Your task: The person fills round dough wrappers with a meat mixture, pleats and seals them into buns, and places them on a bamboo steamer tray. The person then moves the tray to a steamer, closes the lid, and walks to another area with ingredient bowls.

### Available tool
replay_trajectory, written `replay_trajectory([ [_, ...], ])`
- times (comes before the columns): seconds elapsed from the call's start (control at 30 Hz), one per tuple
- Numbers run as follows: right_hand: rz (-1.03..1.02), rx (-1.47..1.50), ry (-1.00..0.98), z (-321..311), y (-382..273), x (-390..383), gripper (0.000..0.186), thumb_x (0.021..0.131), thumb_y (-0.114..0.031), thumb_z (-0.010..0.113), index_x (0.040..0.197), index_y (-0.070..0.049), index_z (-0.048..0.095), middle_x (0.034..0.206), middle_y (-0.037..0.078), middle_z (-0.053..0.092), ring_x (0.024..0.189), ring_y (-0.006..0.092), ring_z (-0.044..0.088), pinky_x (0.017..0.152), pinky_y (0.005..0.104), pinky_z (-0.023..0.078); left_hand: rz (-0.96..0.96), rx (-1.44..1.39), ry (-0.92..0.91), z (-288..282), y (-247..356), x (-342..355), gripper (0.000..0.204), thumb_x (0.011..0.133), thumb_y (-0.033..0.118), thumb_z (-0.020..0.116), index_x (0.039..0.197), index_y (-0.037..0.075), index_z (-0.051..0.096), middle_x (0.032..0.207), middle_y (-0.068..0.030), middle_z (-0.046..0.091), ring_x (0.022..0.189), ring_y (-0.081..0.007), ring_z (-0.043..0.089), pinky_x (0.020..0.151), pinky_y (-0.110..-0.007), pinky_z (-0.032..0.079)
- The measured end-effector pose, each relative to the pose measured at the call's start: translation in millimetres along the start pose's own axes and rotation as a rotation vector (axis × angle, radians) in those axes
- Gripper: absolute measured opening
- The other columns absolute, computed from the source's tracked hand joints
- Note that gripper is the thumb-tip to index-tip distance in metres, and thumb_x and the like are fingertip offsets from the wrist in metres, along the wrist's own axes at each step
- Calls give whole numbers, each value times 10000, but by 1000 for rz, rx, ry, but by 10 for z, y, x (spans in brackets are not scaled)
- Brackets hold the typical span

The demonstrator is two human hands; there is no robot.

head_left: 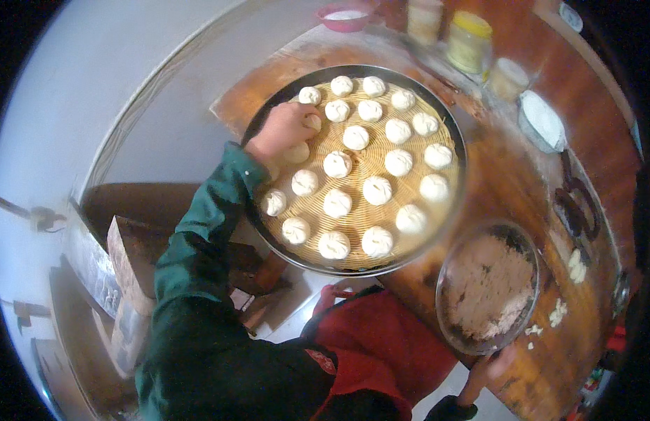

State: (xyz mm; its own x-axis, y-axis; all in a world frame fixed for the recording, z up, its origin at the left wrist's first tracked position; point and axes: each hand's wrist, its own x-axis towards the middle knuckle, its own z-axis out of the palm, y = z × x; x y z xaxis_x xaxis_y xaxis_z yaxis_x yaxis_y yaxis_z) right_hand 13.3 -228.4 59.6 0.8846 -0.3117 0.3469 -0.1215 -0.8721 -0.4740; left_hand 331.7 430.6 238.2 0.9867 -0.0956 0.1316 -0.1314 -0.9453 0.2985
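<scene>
A round dark-rimmed pan lined with a woven straw mat holds several pleated white dough buns. My left hand reaches over its far left part, fingers curled around a small bun that partly shows at the fingertips. The hand and wrist partly cover other buns below it. At the lower right, my right hand is at the near rim of a round bowl of brown minced filling. That hand is blurred, and its grip cannot be made out.
Dough scraps lie on the wooden table right of the bowl. Along the back stand a pink bowl, a yellow-lidded jar, other containers and a bowl of white powder. A pale wall runs along the left.
</scene>
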Motion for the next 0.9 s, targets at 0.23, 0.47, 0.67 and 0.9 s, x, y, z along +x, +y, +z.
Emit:
replay_trajectory([
  [0.23, -30, -68, -29, -134, 93, -56, 815, 956, -676, 523, 1331, 43, 607, 1396, 279, 581, 1292, 475, 517, 1104, 555, 390, -79, -47, 87, -485, 202, -345, 339, 863, 194, 728, 1190, 108, 748, 980, -217, 735, 887, -380, 706, 845, -431, 562],
  [0.47, -52, -111, -2, -281, 20, -82, 741, 985, -612, 526, 1331, 38, 608, 1403, 285, 572, 1316, 473, 504, 1128, 549, 379, 185, -37, 13, -454, 386, -840, 267, 900, 170, 696, 1150, 83, 732, 1114, -168, 702, 1048, -348, 674, 920, -420, 540],
  [0.67, 24, 4, -40, -318, -56, -62, 566, 1010, -444, 559, 1279, 50, 621, 1400, 291, 571, 1310, 473, 513, 1129, 548, 380, 61, -19, -31, -371, 424, -967, 277, 917, 208, 680, 1149, 64, 723, 1086, -194, 708, 1032, -364, 680, 918, -438, 532],
  [0.9, -35, -89, -67, -406, -102, -56, 494, 1026, -371, 555, 1259, 59, 628, 1402, 294, 569, 1307, 477, 516, 1132, 539, 380, 93, -16, -39, -367, 522, -959, 279, 925, 237, 677, 1144, 73, 732, 1010, -198, 719, 990, -376, 690, 882, -450, 538],
])
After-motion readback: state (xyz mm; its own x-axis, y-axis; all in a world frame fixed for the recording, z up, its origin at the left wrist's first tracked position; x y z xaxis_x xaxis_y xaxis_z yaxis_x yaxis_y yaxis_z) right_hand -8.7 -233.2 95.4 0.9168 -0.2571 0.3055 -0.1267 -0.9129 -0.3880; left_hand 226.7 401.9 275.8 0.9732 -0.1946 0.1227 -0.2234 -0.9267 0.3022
